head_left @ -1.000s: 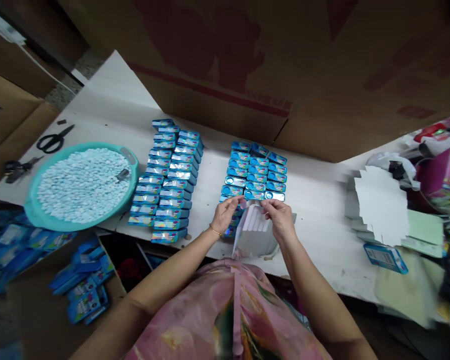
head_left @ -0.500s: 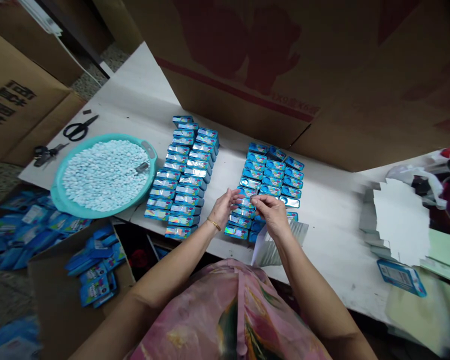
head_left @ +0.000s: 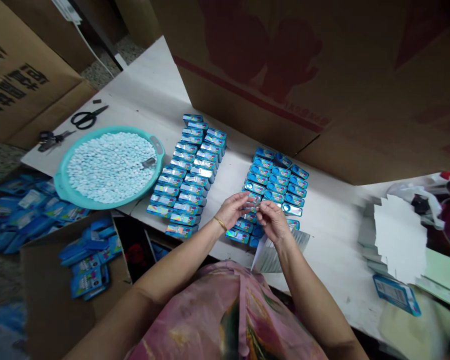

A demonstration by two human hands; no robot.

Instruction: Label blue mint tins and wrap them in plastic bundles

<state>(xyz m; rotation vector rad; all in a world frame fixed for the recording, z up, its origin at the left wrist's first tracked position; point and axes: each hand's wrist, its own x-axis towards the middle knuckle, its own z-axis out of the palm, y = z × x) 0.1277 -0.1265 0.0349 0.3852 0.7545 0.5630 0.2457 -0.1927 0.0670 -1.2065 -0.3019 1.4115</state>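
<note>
My left hand [head_left: 233, 211], a gold bangle at its wrist, hovers over the right-hand group of small blue tins [head_left: 279, 186]. Its fingers are stretched out and apart. Close beside it, my right hand [head_left: 273, 220] pinches thumb and fingers together around something thin and small that I cannot make out. The fingertips of both hands nearly meet, and they hide part of the tins below. Under my right wrist stands a white box or stack of pale sheets [head_left: 281, 255]. A second group of blue tins [head_left: 189, 187] stands in rows further left.
A turquoise basin [head_left: 60, 175] holds pale blue-white pellets and a metal scoop [head_left: 148, 163]. Scissors [head_left: 88, 118] and keys [head_left: 52, 141] lie behind it. A large carton [head_left: 247, 95] walls the table's back. Flat white card cutouts [head_left: 399, 240] and a blue pack [head_left: 396, 295] are rightward.
My hands have drawn closer together, the left fingers now almost at the right fingertips. The whole view has shifted slightly; the tins and basin stay as they were.
</note>
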